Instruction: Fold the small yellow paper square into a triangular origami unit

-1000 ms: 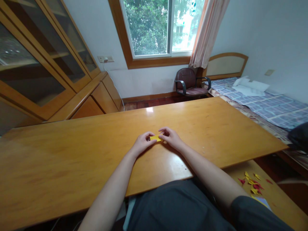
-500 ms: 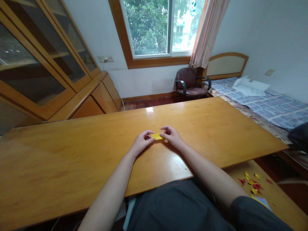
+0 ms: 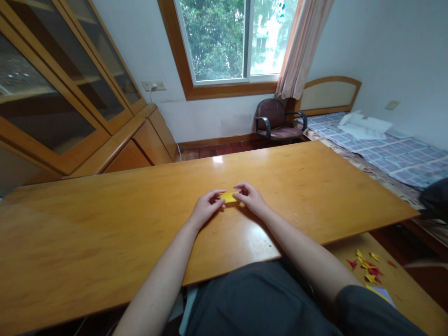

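A small yellow piece of folded paper (image 3: pixel 228 197) is stretched between my two hands, just over the middle of the wooden table (image 3: pixel 126 228). My left hand (image 3: pixel 209 205) pinches its left end between thumb and fingers. The right end is pinched in my right hand (image 3: pixel 249 198), its fingers curled above the paper. The paper looks like a short rectangle with its long side running left to right. My fingertips cover both of its ends.
On a lower wooden surface (image 3: pixel 413 291) at the right lie several small yellow and red folded-paper figures (image 3: pixel 371 268) and a stack of paper sheets (image 3: pixel 384 295). A brown armchair (image 3: pixel 276 121) and a bed (image 3: pixel 402 149) stand beyond the table. Glass-door cabinets (image 3: pixel 84 168) line the left.
My hands and the yellow paper stay in nearly the same place. The left fingers have shifted slightly on the paper's left end.
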### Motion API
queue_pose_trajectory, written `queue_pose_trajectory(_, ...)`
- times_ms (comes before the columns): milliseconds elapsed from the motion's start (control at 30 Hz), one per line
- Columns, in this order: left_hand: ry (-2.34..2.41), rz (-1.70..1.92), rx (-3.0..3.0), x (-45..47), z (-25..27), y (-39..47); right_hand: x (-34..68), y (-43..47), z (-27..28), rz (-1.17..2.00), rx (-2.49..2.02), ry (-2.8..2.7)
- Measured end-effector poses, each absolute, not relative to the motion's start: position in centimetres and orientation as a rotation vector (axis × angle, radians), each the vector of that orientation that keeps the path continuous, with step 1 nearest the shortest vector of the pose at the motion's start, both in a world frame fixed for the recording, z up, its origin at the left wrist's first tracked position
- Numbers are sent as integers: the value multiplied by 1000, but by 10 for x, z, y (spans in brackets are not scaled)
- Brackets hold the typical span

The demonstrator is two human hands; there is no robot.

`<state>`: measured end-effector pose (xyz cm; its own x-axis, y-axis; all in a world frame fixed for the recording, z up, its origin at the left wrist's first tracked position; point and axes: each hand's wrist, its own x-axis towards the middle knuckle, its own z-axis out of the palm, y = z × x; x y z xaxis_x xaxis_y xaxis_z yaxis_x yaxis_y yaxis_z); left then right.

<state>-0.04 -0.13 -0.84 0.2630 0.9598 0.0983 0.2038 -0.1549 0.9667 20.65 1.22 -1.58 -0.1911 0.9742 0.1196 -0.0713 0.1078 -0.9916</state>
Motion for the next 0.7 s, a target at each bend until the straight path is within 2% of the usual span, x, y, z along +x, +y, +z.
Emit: queue_pose_trajectory(700, 1124, 977, 1609, 0, -6, -2, 207, 12, -15, 1304, -965, -1373)
